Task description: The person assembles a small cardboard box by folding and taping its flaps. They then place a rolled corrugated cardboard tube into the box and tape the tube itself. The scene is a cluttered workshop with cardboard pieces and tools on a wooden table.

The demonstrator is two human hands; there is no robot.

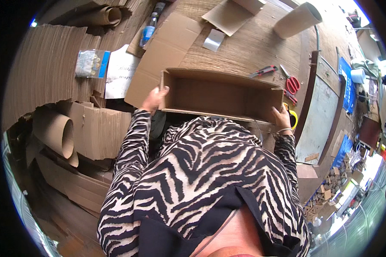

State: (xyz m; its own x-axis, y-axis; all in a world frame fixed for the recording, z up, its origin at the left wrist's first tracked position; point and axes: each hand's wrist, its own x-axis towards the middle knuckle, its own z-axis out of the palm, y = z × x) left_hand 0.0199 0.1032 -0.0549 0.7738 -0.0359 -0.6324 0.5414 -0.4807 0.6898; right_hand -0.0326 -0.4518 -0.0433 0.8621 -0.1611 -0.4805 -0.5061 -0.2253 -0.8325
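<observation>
1. Workpiece location: the long cardboard box (pixel 218 91) occupies the centre of the frame, its open side toward the camera. Its length runs across the frame, with the right end slightly lower than the left.
2. Left hand pose: the left hand (pixel 155 100) is at the left end of the box. The forearm, in a striped sleeve (pixel 135 135), rises from the lower left. The fingers are clamped on the left end wall, close to its upper corner; slight blur softens their outline.
3. Right hand pose: the right hand (pixel 281 118) is at the lower right corner of the box. The fingers are clamped on the right end wall, with the thumb toward the inside. The forearm is short in view, and a bracelet (pixel 284 130) circles the wrist.
4. Near edge: the lower long wall of the box runs just above the striped garment (pixel 210 167), leaving little room on that side.
5. Far edge: beyond the upper long wall, bare wood of the desk (pixel 231 55) extends to a grey square piece (pixel 214 40) in the upper centre.
6. Right side: a utility knife (pixel 265 71) and red-handled scissors (pixel 292 85) lie near the box's upper right corner. A yellow ring-shaped object (pixel 294 119) is just beside the right hand.
7. Left side: a flat cardboard sheet (pixel 173 40) slants past the left end. Stacked cardboard (pixel 43 68) fills the far left.
8. Support: whether the box touches the desk cannot be determined.
</observation>
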